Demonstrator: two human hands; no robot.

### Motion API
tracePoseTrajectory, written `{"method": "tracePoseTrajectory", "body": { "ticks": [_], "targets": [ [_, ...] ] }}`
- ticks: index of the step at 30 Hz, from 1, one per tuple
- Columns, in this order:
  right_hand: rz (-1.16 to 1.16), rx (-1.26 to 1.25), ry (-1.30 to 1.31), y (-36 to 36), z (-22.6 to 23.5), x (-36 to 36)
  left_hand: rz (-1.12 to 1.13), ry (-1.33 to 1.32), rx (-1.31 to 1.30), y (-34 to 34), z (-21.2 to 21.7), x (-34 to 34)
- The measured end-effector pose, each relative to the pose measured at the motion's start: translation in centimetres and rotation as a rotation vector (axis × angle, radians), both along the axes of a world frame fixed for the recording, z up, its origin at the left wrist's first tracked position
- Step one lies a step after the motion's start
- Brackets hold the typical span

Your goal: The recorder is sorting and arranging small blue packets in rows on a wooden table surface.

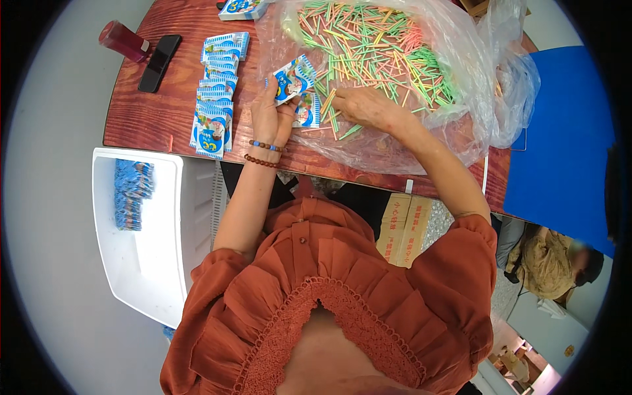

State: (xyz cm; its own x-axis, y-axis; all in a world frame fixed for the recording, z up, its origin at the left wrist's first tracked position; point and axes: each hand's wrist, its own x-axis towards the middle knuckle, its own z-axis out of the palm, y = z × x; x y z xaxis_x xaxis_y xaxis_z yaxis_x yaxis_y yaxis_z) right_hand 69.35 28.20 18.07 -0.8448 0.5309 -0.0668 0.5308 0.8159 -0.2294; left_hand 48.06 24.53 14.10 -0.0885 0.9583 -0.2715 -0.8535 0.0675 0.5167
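Note:
My left hand [270,115], with two beaded bracelets at its wrist, grips a small blue-and-white packet [295,80] by its lower left part. Another such packet [307,110] lies just beneath, partly covered by that hand. My right hand [368,108] reaches to the near left edge of a large heap of thin pastel sticks [375,59]. Its fingers are pinched together around a few yellowish sticks [327,103], though the fingertips are partly hidden. The heap is pink, green and yellow and lies on a spread clear plastic bag [454,135].
Left of my left hand runs an overlapping row of packets [214,118]. Beyond it lie a black phone [160,63] and a red bottle [124,41]. A white tub [172,230] with stacked packets stands below the table's left edge. A blue panel [559,138] is at right.

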Motion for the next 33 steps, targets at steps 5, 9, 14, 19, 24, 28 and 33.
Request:
{"method": "tracePoseTrajectory", "body": {
  "ticks": [5,9,14,19,24,28,33],
  "targets": [
    [-0.15,-0.031,0.29,0.6,-0.3,1.0,-0.026,-0.016,0.015,-0.1,-0.2,0.0],
    [-0.601,-0.676,0.913,0.0,2.7,0.4,-0.022,-0.05,0.009,-0.1,0.0,0.6],
    [-0.681,-0.606,1.572,-1.9,4.9,-5.2,-0.053,-0.003,0.041,-0.2,0.1,1.3],
    [-0.718,-0.496,1.658,-2.6,3.1,-7.6,-0.009,-0.08,0.042,-0.5,0.8,1.8],
    [-0.719,-0.349,1.522,-2.8,2.9,-8.3,0.029,-0.075,0.053,-0.7,0.8,1.4],
    [-0.674,-0.189,1.284,-2.6,2.2,-8.3,0.054,-0.107,0.061,-0.6,0.7,1.4],
    [-0.652,0.446,0.775,-2.9,3.4,-8.2,0.055,-0.173,0.075,-0.3,0.2,1.1]
  ]
}}
